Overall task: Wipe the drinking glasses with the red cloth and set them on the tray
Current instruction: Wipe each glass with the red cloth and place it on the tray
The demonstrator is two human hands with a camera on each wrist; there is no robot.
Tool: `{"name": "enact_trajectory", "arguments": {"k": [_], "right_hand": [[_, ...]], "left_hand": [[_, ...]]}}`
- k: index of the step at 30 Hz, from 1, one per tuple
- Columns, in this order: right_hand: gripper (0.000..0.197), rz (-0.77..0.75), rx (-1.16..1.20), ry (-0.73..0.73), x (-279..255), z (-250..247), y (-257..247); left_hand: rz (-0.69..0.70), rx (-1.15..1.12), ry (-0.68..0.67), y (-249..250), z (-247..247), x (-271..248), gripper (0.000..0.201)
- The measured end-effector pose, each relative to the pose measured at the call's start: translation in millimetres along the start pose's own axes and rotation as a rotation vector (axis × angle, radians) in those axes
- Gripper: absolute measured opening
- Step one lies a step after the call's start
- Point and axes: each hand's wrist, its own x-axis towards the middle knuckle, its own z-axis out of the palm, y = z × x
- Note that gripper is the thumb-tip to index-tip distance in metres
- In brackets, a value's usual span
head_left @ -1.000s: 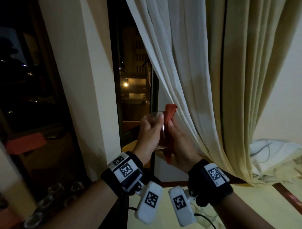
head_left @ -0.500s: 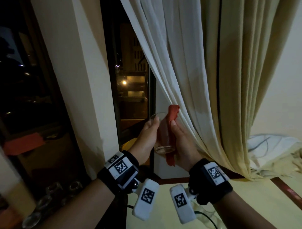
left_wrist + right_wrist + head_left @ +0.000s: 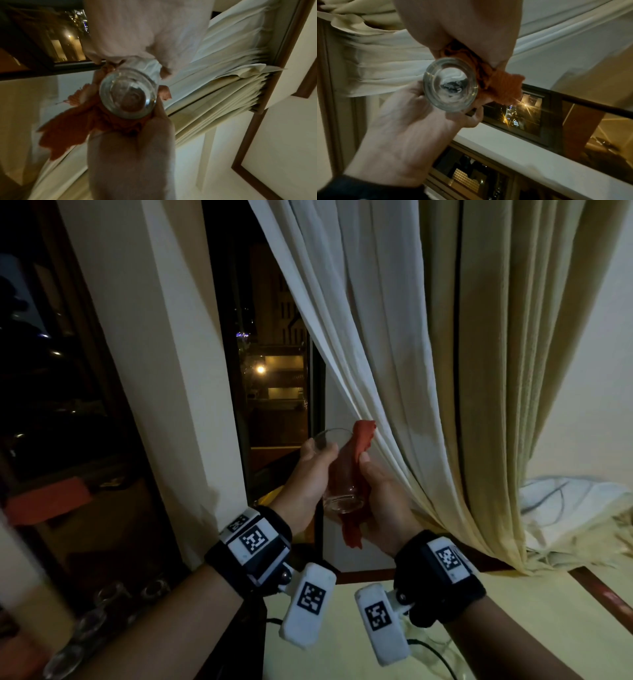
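Holding 1 drinking glass [image 3: 337,470] up at chest height before the window, rim up, base toward both wrist cameras. Left hand [image 3: 308,477] curling around the glass wall, thumb near the rim. Right hand [image 3: 383,501] pinching 1 red cloth [image 3: 356,460] flat against the glass's right side, cloth ends trailing above and below. Showing about 4 more glasses [image 3: 113,594], dim, lower left. 2 curtains [image 3: 428,354] hanging just behind.
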Motion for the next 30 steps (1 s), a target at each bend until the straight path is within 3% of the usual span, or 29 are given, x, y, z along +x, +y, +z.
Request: {"name": "enact_trajectory", "arguments": {"k": [6,7,11,15,19,23,25,27,30], "right_hand": [[0.055,0.051,0.133,-0.091,3.2,-2.5,-8.4],[0.056,0.059,0.142,-0.094,4.3,-4.5,-9.4],[0.043,0.017,0.063,-0.068,5.4,-4.3,-12.2],[0.037,-0.061,-0.071,-0.031,2.3,9.7,-18.4],[0.047,-0.003,-0.004,-0.012,0.4,10.7,-20.0],[0.056,0.078,0.125,0.045,-4.0,5.3,-21.8],[0.048,0.055,0.098,0.074,-5.7,6.0,-24.8],[0.040,0.039,0.037,0.070,-8.7,11.0,-28.1],[0.037,0.017,-0.006,0.021,-10.8,17.1,-30.0]], "left_hand": [[0.046,-0.002,-0.058,-8.6,-5.7,4.0,0.103],[0.040,-0.035,-0.080,-8.8,-7.1,4.8,0.102],[0.035,-0.056,-0.015,-0.7,-2.5,8.8,0.051],[0.040,0.055,0.041,-0.3,9.1,9.3,0.073],[0.034,0.061,0.056,-0.3,9.2,11.4,0.078],[-0.037,0.076,-0.111,-0.3,-2.0,10.7,0.059],[-0.044,0.093,-0.089,-2.9,-4.3,11.0,0.056],[-0.030,0.115,-0.036,-4.5,-1.8,10.9,0.061],[-0.011,0.088,-0.011,-5.1,3.1,7.8,0.084]]}}
